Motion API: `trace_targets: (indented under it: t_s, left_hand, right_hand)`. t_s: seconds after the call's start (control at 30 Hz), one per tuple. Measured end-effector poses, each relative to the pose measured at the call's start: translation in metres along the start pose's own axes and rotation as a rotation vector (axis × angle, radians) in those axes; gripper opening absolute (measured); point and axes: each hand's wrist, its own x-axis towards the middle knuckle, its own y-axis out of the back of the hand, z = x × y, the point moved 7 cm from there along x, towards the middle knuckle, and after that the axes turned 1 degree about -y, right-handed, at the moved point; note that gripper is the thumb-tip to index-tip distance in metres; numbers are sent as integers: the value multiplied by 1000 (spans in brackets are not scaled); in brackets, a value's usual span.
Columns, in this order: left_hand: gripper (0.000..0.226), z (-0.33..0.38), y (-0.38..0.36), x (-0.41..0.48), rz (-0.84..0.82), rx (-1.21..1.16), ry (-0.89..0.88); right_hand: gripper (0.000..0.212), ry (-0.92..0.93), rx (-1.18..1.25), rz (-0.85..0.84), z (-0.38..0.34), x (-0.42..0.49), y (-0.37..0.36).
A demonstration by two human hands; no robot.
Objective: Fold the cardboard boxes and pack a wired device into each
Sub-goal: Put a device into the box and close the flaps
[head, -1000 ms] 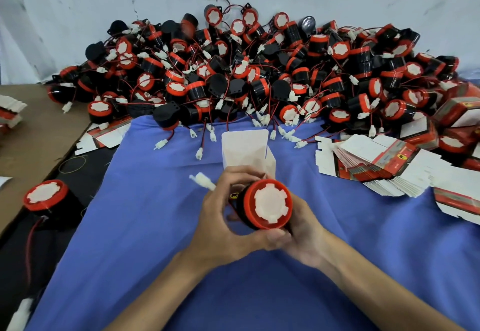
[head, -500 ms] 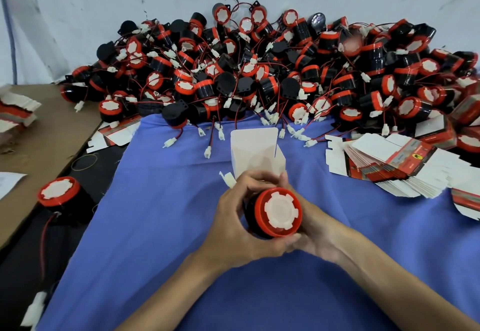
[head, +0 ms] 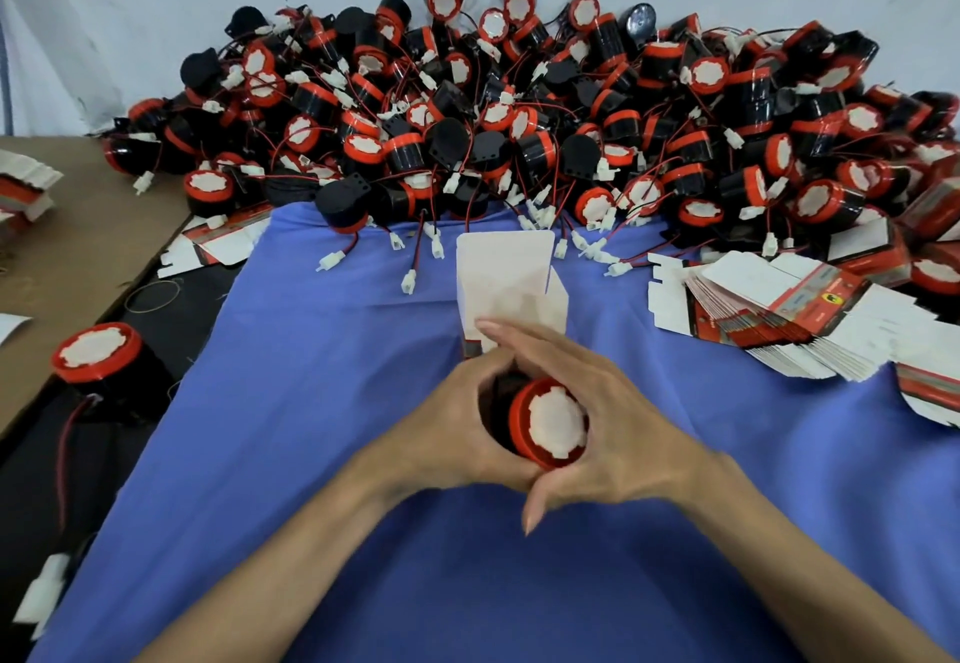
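A black wired device with a red rim and white front sits between both my hands over the blue cloth. My left hand curls round its left side. My right hand wraps its right side, fingers reaching over the top. Its wire and connector are hidden under my hands. Just beyond my fingers stands a folded white cardboard box, its lid flap up and its mouth open.
A big pile of red and black wired devices fills the back against the white wall. A fanned stack of flat boxes lies at right. One loose device sits at left, near more flat boxes on the brown board.
The white connector that stuck out by my left fingers is now tucked out of sight. My right hand has come over the device, so both hands enclose it.
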Motion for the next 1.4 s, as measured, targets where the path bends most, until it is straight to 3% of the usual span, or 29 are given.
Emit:
trace_targets:
  t_s: [0.27,0.4,0.53,0.73,0.87,1.03,1.2,1.4]
  left_hand:
    - [65,5,15,2,-42,-100,65]
    - [66,14,32,19,25,-87,40]
    - [60,13,44,30,167,-74,-6]
    - [57,4,52,34,300,-35,-48]
    - [51,-7,53,32,363,-34,-52]
    - [49,-8,45,31,337,-51,-62]
    - [72,-16,45,26,369,-177,-57]
    - [54,-15,43,19,433,-44,-136]
  right_hand:
    - [96,-84,17,13,-6,6,17]
    - [84,-107,-101,-8,-10,32,33]
    - [75,-198,-69,-66,2,55,46]
    - [85,-201,-89,-135,12,65,46]
    - [99,-142,-233,-181,16,66,39]
    - [76,-104,-326,-137,15,66,39]
    - [60,-93,-348,-68,16,66,45]
    - [68,-181,-375,-74,24,65,48]
